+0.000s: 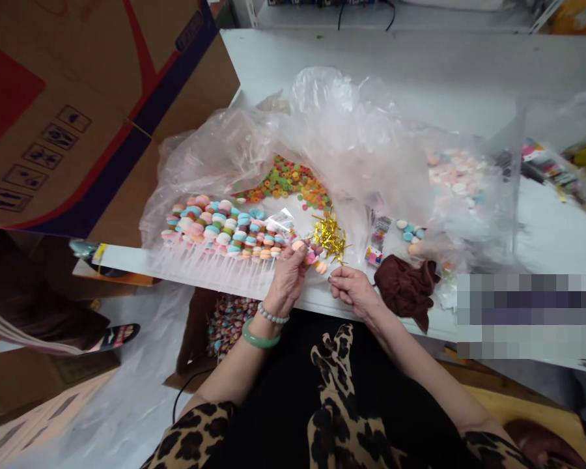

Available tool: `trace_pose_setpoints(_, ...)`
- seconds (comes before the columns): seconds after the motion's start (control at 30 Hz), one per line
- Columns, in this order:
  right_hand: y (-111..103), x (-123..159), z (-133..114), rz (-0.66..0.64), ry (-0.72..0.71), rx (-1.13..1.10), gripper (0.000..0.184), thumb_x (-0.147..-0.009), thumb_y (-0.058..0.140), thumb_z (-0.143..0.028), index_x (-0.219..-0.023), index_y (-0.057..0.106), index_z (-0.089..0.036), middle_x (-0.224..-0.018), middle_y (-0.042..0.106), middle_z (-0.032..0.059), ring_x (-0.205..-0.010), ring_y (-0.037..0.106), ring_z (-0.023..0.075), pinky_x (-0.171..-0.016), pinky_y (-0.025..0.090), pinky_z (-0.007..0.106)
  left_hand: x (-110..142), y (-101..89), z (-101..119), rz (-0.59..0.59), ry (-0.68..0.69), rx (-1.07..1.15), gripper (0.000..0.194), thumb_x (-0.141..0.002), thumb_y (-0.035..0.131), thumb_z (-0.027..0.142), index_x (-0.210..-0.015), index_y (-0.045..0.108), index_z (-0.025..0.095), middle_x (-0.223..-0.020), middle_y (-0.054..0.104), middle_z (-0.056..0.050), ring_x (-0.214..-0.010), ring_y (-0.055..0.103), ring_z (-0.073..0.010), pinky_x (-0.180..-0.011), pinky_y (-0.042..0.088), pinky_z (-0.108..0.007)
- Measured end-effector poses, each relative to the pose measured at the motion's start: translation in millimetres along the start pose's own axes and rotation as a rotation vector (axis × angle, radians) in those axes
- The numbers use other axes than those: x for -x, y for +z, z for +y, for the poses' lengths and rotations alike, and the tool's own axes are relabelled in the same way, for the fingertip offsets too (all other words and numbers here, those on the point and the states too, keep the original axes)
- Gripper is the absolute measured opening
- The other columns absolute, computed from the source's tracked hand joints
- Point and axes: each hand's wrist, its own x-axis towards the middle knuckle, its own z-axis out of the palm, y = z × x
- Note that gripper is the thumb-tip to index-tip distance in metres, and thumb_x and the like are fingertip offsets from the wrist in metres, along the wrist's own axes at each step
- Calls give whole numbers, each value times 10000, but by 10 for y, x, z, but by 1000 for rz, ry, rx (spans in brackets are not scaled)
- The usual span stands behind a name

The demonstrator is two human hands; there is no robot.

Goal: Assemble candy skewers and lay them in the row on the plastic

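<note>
My left hand (287, 277) grips a short stick of pastel gummy candies (308, 255), wearing a jade bangle (260, 336) and a beaded bracelet (273, 314) on its wrist. My right hand (350, 291) sits just to its right, fingertips pinched beside a bunch of gold metallic twist ties (329, 236). Anything between those fingertips is too small to tell. Behind my hands, rows of candy skewers (219, 231) stand on a white rack (209, 268). Farther back lies a heap of rainbow gummy rings (283, 185), partly under a clear plastic bag (322, 124).
A brown cloth (405, 291) lies right of my right hand, beyond it a bagged pile of pale candies (454, 179). A white table edge (395, 317) runs below. A large cardboard box (78, 111) looms left, and a sandalled foot (122, 335) shows lower left.
</note>
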Motion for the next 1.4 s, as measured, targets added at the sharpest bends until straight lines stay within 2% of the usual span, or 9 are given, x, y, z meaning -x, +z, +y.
trace_pose_setpoints(0.17, -49, 1, -32, -54, 133, -240, 282, -604, 741, -313, -741, 538, -174, -469, 558, -55, -299, 219, 5, -328, 69, 160, 10, -35, -60, 12, -21, -13, 391, -607, 873, 353, -876, 664, 161, -795, 697, -11, -825, 701, -185, -805, 529, -307)
trace_pose_setpoints(0.4, 246, -6, -57, -19, -4, -190, 226, -662, 683, -359, -690, 537, -189, -473, 577, -36, -303, 256, 22, -328, 113, 179, 49, -10, -197, -3, -53, -24, 334, -646, 849, 354, -821, 635, 166, -757, 670, 6, -781, 696, -164, -807, 520, -296)
trace_pose_setpoints(0.53, 231, 17, -71, 62, -110, -148, 207, -703, 659, -373, -703, 553, -195, -481, 552, -49, -336, 275, 38, -349, 147, 191, 72, -7, -169, -47, -150, -86, 318, -659, 845, 320, -851, 657, 150, -754, 674, -3, -717, 664, -127, -740, 516, -253)
trace_pose_setpoints(0.67, 127, 45, -38, 79, -150, -33, 193, -725, 633, -384, -709, 572, -202, -478, 536, -55, -369, 285, 60, -386, 195, 210, -8, -39, -15, -60, -108, -55, 368, -701, 808, 414, -930, 657, 169, -884, 716, -39, -784, 674, -157, -773, 536, -298)
trace_pose_setpoints(0.77, 88, 64, -22, 108, -222, 117, 150, -738, 594, -348, -680, 573, -211, -477, 531, -50, -423, 374, 90, -461, 305, 228, -82, -19, 66, -21, -70, 14, 369, -729, 779, 452, -930, 661, 166, -920, 718, -64, -844, 685, -189, -771, 542, -312)
trace_pose_setpoints(0.97, 135, 82, -60, 373, -442, 482, 120, -790, 518, -299, -718, 587, -232, -555, 571, -36, -557, 533, 140, -627, 404, 262, -8, 141, -95, -44, 55, 39, 292, -750, 780, 364, -942, 662, 178, -872, 697, -23, -781, 661, -138, -698, 528, -244)
trace_pose_setpoints(1.17, 137, 48, -78, 201, -383, 270, 129, -780, 520, -317, -698, 547, -222, -507, 529, -55, -495, 472, 124, -562, 390, 240, -25, 119, -29, 23, -67, 92, 271, -802, 727, 388, -896, 660, 143, -795, 693, -32, -695, 664, -135, -634, 538, -239)
trace_pose_setpoints(1.3, 65, 80, -64, 204, -426, 513, 137, -804, 512, -287, -701, 576, -222, -527, 556, -45, -536, 522, 130, -612, 392, 239, -117, 40, 153, 44, -56, 103, 206, -773, 758, 279, -893, 650, 152, -792, 691, -19, -738, 700, -182, -704, 577, -315)
trace_pose_setpoints(1.4, 41, 103, -37, 291, -519, 742, 159, -841, 493, -298, -760, 614, -233, -597, 611, -19, -588, 570, 149, -631, 387, 249, -175, 5, 227, 79, 48, 129, 144, -760, 753, 157, -848, 641, 149, -733, 669, 10, -727, 691, -139, -836, 568, -329)
